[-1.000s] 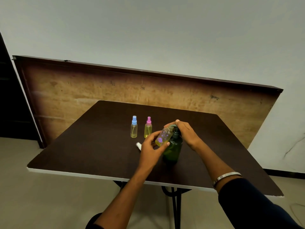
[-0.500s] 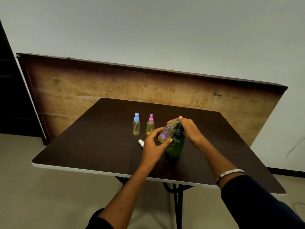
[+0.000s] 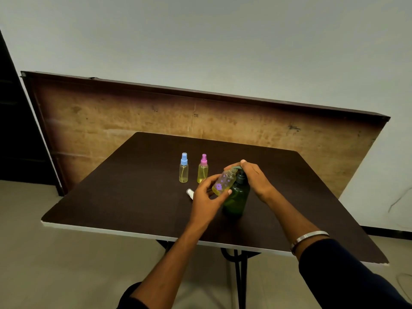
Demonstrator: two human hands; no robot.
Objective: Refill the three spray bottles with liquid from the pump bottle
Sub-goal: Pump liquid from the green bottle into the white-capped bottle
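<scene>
One uncapped flowered bottle tilted in left hand's closed grip, right hand pressing green pump bottle.

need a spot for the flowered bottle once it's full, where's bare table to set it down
Bare table lies left of the blue-capped bottle to the left edge, along the far edge behind both standing bottles, and right of the right hand. Crowded: around the pump bottle, the left hand, the white cap and the pink-capped bottle.
</scene>
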